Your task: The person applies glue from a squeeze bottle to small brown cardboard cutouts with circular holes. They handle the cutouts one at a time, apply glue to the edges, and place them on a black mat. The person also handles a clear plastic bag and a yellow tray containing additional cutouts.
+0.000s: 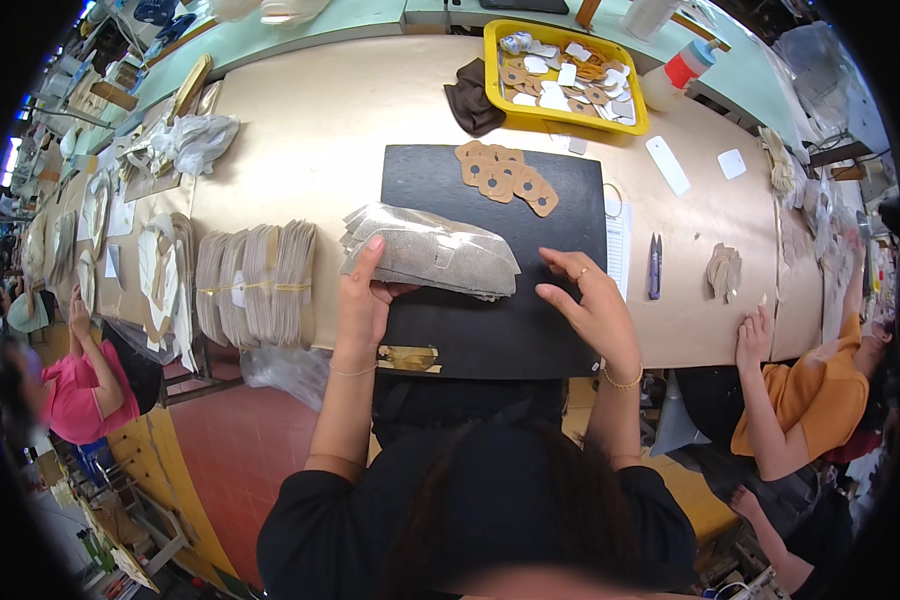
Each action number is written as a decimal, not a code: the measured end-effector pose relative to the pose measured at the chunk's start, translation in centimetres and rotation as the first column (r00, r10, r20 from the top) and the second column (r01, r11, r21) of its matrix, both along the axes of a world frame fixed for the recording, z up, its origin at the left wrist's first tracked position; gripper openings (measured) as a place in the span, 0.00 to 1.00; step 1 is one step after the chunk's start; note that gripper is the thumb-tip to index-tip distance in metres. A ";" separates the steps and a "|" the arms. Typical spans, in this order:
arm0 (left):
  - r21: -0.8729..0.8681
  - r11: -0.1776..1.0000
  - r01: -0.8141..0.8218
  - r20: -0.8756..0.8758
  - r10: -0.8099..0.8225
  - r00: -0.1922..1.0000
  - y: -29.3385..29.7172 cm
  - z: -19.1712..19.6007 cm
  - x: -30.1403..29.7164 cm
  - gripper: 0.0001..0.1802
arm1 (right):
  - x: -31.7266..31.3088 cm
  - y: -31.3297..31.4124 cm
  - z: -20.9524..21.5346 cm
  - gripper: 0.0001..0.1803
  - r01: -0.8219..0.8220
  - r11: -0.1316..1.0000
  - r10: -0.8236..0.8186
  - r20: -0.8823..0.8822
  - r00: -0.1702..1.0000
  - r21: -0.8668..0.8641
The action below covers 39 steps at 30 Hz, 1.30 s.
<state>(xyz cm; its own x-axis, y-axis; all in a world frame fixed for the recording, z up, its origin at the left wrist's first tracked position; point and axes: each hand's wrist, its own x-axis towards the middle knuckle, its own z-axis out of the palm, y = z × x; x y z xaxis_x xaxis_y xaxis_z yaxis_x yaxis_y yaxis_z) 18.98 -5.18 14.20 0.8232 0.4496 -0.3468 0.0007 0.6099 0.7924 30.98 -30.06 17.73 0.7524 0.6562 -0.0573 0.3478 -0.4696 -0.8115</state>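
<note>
My left hand grips the left end of a stack of grey, shiny, curved sheet pieces, thumb on top and fingers underneath. The stack is tilted above a black mat, its layers slightly fanned at the left end. To the right of the stack, my right hand is open, thumb and fingers apart, touching nothing. Several small tan pieces with dark round spots lie overlapping on the mat's far part.
On the left stands a tied bundle of grey pieces. A yellow tray of small tan and white pieces sits far right, beside a dark cloth. Thread snips lie right of the mat. Other people sit at both sides.
</note>
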 end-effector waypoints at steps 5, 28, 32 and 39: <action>-0.156 0.986 -0.051 0.081 0.064 0.995 0.1 -0.5 -0.1 0.22 | 0.1 1.3 0.3 0.21 0.048 0.995 -0.040 -0.089 0.995 0.088; 0.763 0.552 0.337 -0.541 0.260 0.800 3.5 1.4 0.3 0.48 | 2.8 0.3 1.7 0.18 -0.063 0.998 0.061 0.223 0.973 0.003; 0.863 0.268 0.429 -0.494 0.266 0.828 2.2 4.2 -0.5 0.45 | 5.7 -0.2 3.1 0.18 -0.041 0.997 0.060 0.339 0.939 -0.064; 0.864 -0.165 0.475 -0.443 0.199 0.874 0.4 4.9 1.4 0.44 | 10.2 0.4 3.9 0.18 0.000 0.992 0.048 0.390 0.920 -0.122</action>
